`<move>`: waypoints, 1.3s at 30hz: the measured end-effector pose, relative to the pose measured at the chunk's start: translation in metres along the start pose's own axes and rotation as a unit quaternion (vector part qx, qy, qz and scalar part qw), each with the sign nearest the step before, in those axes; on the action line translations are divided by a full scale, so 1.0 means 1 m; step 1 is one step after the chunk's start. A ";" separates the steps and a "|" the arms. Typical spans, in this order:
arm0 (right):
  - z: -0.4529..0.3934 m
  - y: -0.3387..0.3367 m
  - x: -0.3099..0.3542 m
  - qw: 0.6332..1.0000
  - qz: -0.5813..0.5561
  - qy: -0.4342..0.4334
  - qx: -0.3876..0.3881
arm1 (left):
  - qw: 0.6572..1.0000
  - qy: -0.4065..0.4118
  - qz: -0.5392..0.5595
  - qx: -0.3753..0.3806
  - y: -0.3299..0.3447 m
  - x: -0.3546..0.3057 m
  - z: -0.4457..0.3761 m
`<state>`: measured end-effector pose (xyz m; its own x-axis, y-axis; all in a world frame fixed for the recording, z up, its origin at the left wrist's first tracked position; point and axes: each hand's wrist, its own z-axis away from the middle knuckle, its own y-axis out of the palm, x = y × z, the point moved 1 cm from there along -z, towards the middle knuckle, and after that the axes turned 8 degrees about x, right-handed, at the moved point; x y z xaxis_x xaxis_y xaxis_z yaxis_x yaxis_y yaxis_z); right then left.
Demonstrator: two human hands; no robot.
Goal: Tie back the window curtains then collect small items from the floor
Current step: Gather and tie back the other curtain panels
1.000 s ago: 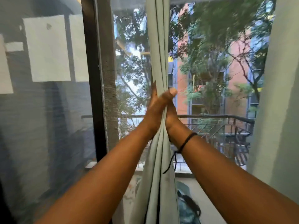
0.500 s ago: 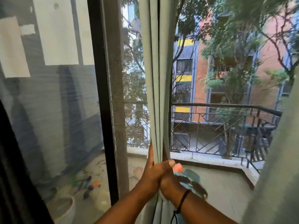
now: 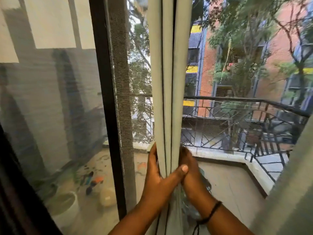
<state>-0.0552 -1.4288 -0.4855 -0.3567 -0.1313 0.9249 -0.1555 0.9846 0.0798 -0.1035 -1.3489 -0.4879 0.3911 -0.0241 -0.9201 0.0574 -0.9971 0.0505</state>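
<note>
At the middle of the window, a pale green curtain (image 3: 166,82) hangs gathered into a narrow upright bundle of folds. The left hand (image 3: 156,182) clasps the bundle from its left side, fingers laid up along the fabric and thumb (image 3: 179,171) crossing in front of the folds. The right hand (image 3: 190,173) presses against the bundle's right side, touching the left thumb, so the two hands squeeze the curtain between them. A black cord bracelet (image 3: 210,212) circles the right wrist. Left of the curtain stands a dark window frame (image 3: 105,107) with mesh screen. Beyond, far off, a black balcony railing (image 3: 237,119) runs rightward. Small colourful items (image 3: 94,180) lie on the balcony floor at the left, beside a white pot (image 3: 67,206).
</note>
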 end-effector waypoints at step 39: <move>0.028 0.014 0.094 0.969 -0.158 0.097 0.161 | 0.897 -0.068 0.325 0.292 -0.034 -0.074 -0.059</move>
<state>-0.1169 -1.4305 -0.4080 -0.0687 -0.3655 0.9283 -0.5195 0.8075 0.2795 -0.0797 -1.3094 -0.3987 0.0493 -0.5824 -0.8114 -0.6484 -0.6366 0.4175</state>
